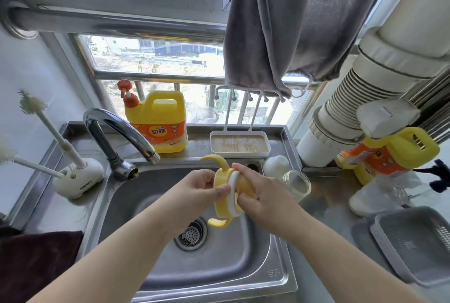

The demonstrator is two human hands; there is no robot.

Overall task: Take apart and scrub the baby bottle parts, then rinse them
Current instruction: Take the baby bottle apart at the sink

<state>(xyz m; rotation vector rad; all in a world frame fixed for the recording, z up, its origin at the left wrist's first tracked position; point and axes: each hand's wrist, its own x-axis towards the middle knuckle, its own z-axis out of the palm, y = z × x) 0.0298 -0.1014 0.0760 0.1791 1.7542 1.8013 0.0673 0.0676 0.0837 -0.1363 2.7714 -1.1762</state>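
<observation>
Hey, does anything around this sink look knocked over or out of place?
Yes: the clear glass bottle lies on its side at the sink's right rim, mouth open. Right of it, the yellow detergent jug leans tilted against the white pipe.

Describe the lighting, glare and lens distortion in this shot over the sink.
Head view: daylight from the window backlights the scene, and the outdoors is washed out; soft glare streaks the faucet and sink wall; wide-angle distortion bows the window rail and white pipe; the left hand, right hand and yellow handle ring are evenly lit and reasonably sharp.
</observation>
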